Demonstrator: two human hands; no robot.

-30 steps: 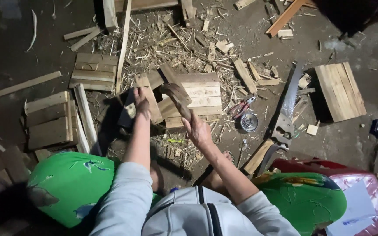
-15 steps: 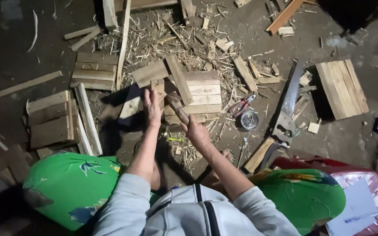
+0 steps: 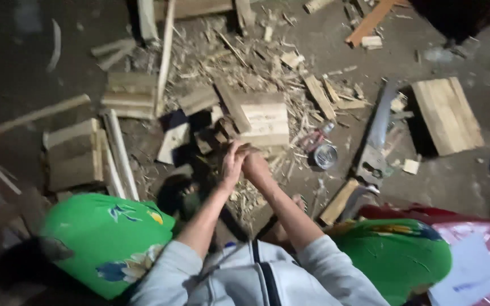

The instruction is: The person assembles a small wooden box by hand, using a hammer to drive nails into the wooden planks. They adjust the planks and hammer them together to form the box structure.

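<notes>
Fingers of both hands meet at the middle of the frame, wrapped together around a small dark piece of wood (image 3: 218, 136) that juts up and to the left from the grip. Left hand (image 3: 232, 164) lies on the left side of the piece with its fingers curled round it; right hand (image 3: 254, 165) presses against it from the right, fingers closed too, though the blur hides how each fingertip sits. Both forearms run down to grey sleeves at the bottom centre.

Just right of the held piece sits a pale square wooden block (image 3: 265, 118), on a floor strewn with chips and splinters. Right of centre a small round metal tin (image 3: 325, 156) lies near a long saw (image 3: 376, 136) that runs up and down. Further right rests a flat wooden board (image 3: 447, 115). At the left, a stack of cut blocks (image 3: 75, 153) sits beside thin slats. Green patterned cloth (image 3: 106, 241) covers the knees at lower left and lower right.
</notes>
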